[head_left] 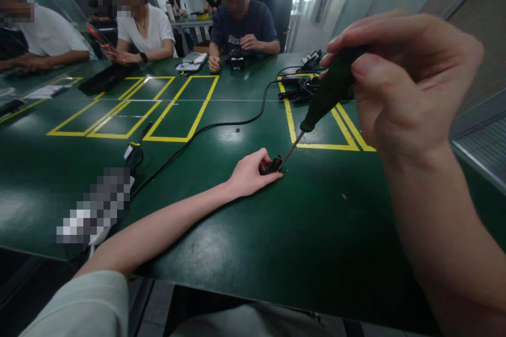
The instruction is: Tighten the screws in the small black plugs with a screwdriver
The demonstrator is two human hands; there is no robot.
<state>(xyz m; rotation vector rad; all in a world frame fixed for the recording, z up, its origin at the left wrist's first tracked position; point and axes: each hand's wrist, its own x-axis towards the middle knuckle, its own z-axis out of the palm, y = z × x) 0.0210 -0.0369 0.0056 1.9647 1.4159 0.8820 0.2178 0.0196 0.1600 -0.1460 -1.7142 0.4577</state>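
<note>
My left hand [250, 172] rests on the green table [237, 231], its fingers pinched round a small black part [272, 164]. My right hand [399, 79] is raised close to the camera, closed round the dark green handle of a screwdriver [330, 92]. The thin metal shaft slants down to the left, and its tip meets the small black part between my left fingers.
A black cable [205, 129] crosses the table past yellow taped rectangles [179, 110]. More black cables and devices [300, 89] lie beyond the screwdriver. A blurred-out object [95, 205] lies at the left near edge. Three people sit at the far side, others behind.
</note>
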